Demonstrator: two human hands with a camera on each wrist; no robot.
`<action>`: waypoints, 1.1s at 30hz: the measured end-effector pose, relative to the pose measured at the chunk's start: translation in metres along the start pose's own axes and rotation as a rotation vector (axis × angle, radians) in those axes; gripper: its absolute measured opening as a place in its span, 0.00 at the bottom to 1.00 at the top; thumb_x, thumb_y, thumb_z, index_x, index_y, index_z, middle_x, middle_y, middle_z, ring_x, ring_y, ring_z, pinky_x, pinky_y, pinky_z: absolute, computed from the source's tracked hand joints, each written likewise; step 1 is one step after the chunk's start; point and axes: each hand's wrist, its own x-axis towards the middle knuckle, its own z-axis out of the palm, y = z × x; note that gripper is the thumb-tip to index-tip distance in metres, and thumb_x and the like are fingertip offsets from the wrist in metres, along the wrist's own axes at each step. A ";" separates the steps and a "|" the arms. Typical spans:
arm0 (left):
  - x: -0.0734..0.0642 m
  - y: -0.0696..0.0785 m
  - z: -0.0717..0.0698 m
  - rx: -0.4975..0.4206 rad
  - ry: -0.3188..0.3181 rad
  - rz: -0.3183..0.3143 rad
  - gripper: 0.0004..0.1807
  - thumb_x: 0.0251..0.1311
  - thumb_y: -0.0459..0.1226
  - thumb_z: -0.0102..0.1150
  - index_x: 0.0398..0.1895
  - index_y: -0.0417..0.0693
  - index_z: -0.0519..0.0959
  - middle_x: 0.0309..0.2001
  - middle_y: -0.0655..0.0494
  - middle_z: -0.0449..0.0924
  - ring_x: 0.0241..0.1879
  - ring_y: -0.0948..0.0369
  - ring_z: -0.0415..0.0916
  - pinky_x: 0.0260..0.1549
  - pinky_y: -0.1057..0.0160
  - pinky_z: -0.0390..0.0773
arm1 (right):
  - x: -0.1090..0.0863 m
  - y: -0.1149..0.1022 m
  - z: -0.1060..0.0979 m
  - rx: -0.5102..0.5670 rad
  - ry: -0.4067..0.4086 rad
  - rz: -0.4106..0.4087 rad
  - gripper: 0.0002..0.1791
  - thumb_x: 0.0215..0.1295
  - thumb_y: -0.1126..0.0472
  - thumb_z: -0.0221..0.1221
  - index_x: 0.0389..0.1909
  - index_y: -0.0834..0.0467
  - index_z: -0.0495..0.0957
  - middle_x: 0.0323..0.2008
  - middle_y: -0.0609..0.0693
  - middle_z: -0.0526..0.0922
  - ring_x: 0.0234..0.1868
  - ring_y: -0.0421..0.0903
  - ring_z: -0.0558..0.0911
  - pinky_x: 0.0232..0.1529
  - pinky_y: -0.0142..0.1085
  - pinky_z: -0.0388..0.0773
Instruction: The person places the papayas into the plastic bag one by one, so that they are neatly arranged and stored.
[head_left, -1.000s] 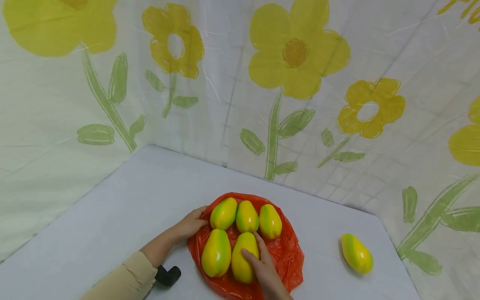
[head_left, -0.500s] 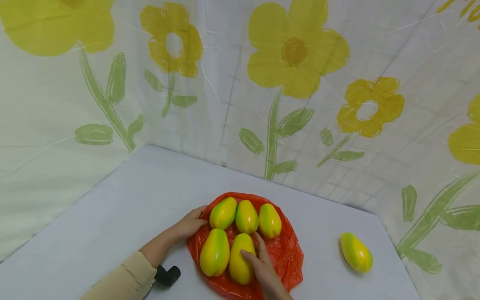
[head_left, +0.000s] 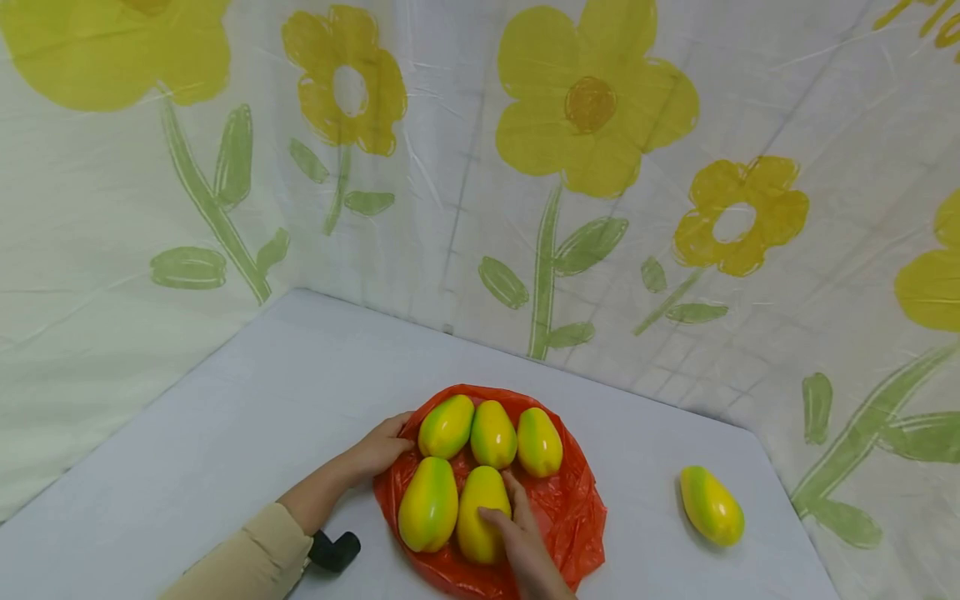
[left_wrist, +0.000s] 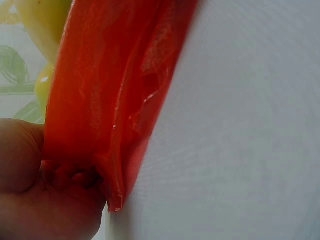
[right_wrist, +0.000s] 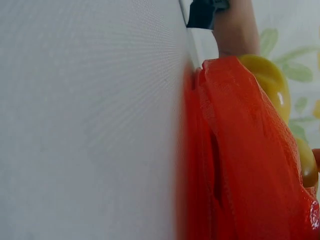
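In the head view, a round shallow holder wrapped in a red plastic bag (head_left: 558,525) bears several glossy yellow-green papayas, apparently artificial. My left hand (head_left: 384,447) grips its left rim; in the left wrist view that hand (left_wrist: 45,205) has its fingers curled beneath the red edge. My right hand (head_left: 525,537) holds the front papaya (head_left: 474,521), thumb on top and fingers along its far right side. Another papaya (head_left: 428,504) lies just left of it. Behind them sit three more: a left one (head_left: 446,427), a middle one (head_left: 493,435) and a right one (head_left: 539,443).
One separate papaya (head_left: 712,506) lies on the white table (head_left: 300,375) to the right. A black curved object (head_left: 335,552) is beside my left forearm. A white curtain (head_left: 435,208) printed with yellow flowers hangs behind the table.
The front papaya in my right hand has shifted slightly left, and the papaya left of it has moved a little too. My left hand stays on the rim.
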 end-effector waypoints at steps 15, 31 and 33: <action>0.001 0.000 0.003 -0.009 0.010 -0.011 0.23 0.61 0.28 0.43 0.61 0.41 0.66 0.56 0.46 0.72 0.47 0.57 0.72 0.50 0.54 0.78 | -0.012 -0.007 -0.014 0.004 0.115 -0.067 0.41 0.62 0.51 0.53 0.71 0.52 0.42 0.72 0.60 0.42 0.71 0.64 0.43 0.63 0.67 0.49; 0.001 -0.001 0.002 -0.015 0.017 -0.031 0.24 0.61 0.29 0.43 0.62 0.42 0.66 0.58 0.47 0.72 0.48 0.57 0.71 0.52 0.53 0.77 | -0.028 -0.031 -0.105 -0.214 0.327 -0.396 0.35 0.68 0.49 0.50 0.70 0.56 0.48 0.74 0.55 0.43 0.73 0.59 0.45 0.70 0.57 0.48; 0.002 -0.001 0.002 -0.015 0.011 -0.028 0.23 0.61 0.28 0.43 0.62 0.42 0.66 0.57 0.46 0.72 0.48 0.57 0.71 0.51 0.54 0.78 | -0.024 -0.030 -0.122 -0.238 0.410 -0.435 0.35 0.66 0.51 0.52 0.69 0.58 0.49 0.73 0.55 0.46 0.73 0.56 0.46 0.71 0.54 0.45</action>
